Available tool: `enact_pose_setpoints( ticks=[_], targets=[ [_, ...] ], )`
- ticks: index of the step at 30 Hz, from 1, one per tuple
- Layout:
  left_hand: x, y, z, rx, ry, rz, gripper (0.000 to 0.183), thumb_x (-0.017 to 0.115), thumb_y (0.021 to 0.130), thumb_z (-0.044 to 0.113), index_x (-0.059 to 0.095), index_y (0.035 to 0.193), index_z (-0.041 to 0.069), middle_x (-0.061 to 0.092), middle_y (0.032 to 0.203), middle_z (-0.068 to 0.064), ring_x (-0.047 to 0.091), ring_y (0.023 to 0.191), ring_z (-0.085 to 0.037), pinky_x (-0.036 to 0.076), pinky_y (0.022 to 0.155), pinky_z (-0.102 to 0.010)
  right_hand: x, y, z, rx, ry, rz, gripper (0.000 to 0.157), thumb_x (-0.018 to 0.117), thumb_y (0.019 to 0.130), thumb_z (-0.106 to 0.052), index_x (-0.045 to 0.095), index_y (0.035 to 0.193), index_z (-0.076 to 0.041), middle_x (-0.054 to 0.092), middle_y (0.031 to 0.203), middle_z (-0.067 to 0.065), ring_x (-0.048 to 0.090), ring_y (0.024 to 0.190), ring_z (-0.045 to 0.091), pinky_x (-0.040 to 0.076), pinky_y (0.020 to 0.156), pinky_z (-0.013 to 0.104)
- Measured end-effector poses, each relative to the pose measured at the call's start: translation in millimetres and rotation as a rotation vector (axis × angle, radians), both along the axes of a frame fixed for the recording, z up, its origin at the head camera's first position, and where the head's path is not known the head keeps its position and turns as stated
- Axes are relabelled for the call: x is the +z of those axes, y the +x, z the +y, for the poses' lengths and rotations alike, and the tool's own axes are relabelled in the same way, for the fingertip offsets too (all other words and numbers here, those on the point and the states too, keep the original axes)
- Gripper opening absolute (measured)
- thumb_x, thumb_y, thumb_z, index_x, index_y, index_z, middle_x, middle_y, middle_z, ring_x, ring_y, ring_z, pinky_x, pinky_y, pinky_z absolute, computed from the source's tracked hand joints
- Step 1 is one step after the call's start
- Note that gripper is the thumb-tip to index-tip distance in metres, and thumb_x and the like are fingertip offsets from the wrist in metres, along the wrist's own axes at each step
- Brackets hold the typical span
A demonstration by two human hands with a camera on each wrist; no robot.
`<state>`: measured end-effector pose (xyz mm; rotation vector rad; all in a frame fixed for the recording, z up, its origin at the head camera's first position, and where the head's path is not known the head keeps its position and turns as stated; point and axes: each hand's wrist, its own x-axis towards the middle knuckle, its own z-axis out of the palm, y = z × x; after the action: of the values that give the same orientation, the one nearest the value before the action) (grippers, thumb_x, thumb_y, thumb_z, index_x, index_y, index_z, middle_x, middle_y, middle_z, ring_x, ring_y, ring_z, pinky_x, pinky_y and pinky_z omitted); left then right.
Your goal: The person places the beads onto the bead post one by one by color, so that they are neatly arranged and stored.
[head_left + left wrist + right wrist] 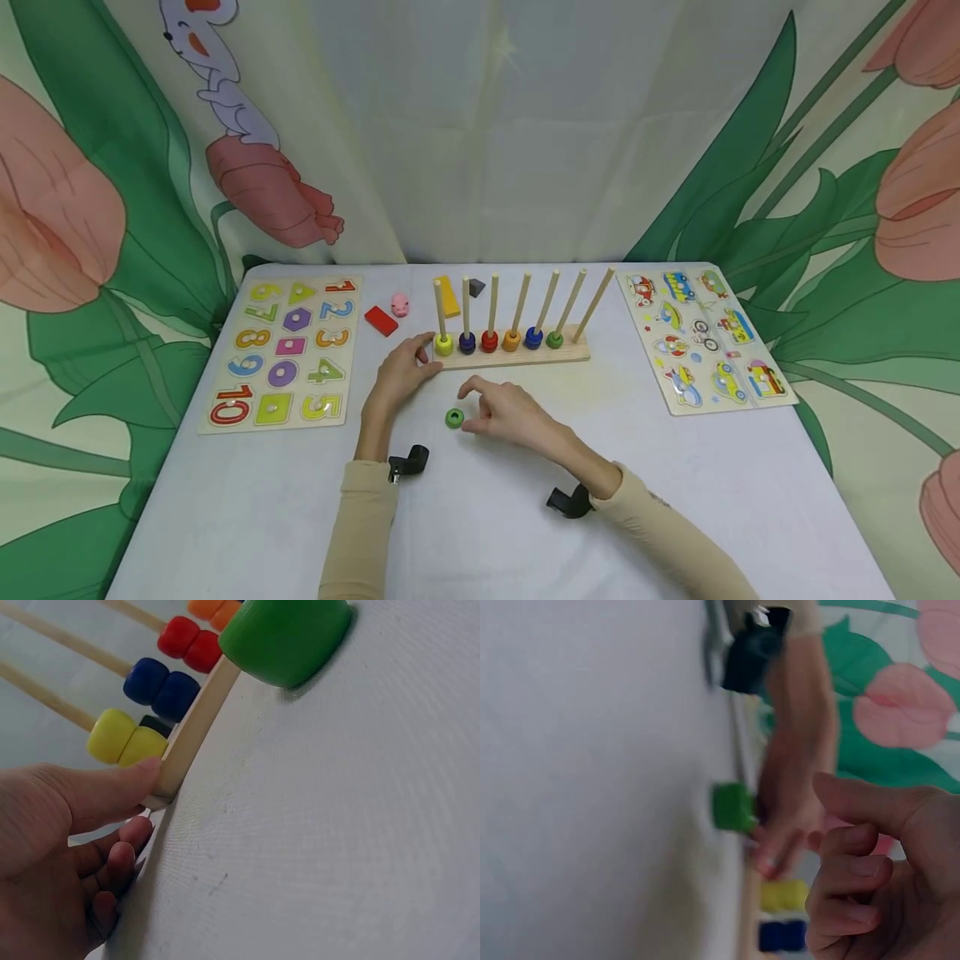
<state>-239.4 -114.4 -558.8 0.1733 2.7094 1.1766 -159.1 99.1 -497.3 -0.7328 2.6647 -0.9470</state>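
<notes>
A wooden peg stand (pixel 551 353) has several upright pegs, most with colored beads at the foot, among them yellow beads (pixel 129 741) at the left end. My left hand (pixel 399 372) holds that end of the base, the thumb against its front edge. In front of the stand, a loose green bead (pixel 454 418) lies on the white cloth, hole up. My right hand (pixel 517 414) hovers just right of the bead, thumb and index finger spread apart and nothing between them. In the right wrist view, the green bead (pixel 733 806) stands away from the fingers.
A number puzzle board (pixel 281 358) lies at the left, a vehicle puzzle board (pixel 705 337) at the right. Behind the stand's left end are a red block (pixel 381 321), a pink pig figure (pixel 400 304), a yellow block (pixel 447 297) and a dark block (pixel 477 287).
</notes>
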Motion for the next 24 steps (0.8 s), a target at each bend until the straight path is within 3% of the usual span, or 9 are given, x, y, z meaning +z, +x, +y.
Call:
enact_pose_setpoints(
  ticks=[3,7,12,16,24],
  targets=[
    [1.2,-0.8,0.1,0.001,-0.002,0.003,0.062,0.071,0.086,0.030,0.047,0.141,0.016,0.051,0.086,-0.004,0.045,0.072,-0.020,0.033,0.063,-0.033,-16.0,-4.8,-12.3,0.069,0.056,-0.014,0.039,0.076,0.080,-0.023,0.059,0.114,-0.014,0.052,0.056,-0.011,0.047,0.048,0.004,0.037,0.047,0.023],
    [1.3,-0.9,0.0,-0.005,-0.001,0.000,0.062,0.071,0.086,0.030,0.046,0.141,0.016,0.051,0.086,-0.004,0.045,0.072,-0.020,0.033,0.063,-0.033,-29.5,-9.3,-19.1,0.068,0.109,-0.007,0.035,0.078,0.079,-0.024,0.060,0.108,-0.016,0.052,0.058,-0.011,0.047,0.049,0.004,0.038,0.047,0.023],
    [3.4,-0.3,0.3,-0.008,0.001,0.003,0.062,0.071,0.086,0.029,0.047,0.141,0.015,0.052,0.086,-0.004,0.045,0.072,-0.020,0.033,0.062,-0.033,-22.0,-6.3,-16.3,0.006,0.114,0.002,0.031,0.076,0.081,-0.027,0.060,0.105,-0.014,0.052,0.057,-0.010,0.047,0.048,0.004,0.039,0.045,0.024],
    [2.9,-0.8,1.1,-0.005,0.000,-0.005,0.063,0.071,0.086,0.030,0.047,0.141,0.015,0.052,0.087,-0.004,0.045,0.072,-0.020,0.033,0.062,-0.033,10.4,-7.9,1.2,-0.103,0.101,0.083,0.032,0.073,0.084,-0.031,0.061,0.108,-0.013,0.052,0.057,-0.010,0.047,0.046,0.005,0.038,0.044,0.024],
    [2.6,0.6,1.2,0.012,0.015,-0.011,0.063,0.072,0.085,0.029,0.047,0.141,0.015,0.052,0.086,-0.005,0.045,0.073,-0.021,0.033,0.062,-0.033,107.8,-23.5,64.7,-0.338,-0.036,0.328,0.035,0.071,0.086,-0.031,0.059,0.111,-0.009,0.053,0.059,-0.003,0.046,0.047,0.013,0.037,0.047,0.030]
  ],
)
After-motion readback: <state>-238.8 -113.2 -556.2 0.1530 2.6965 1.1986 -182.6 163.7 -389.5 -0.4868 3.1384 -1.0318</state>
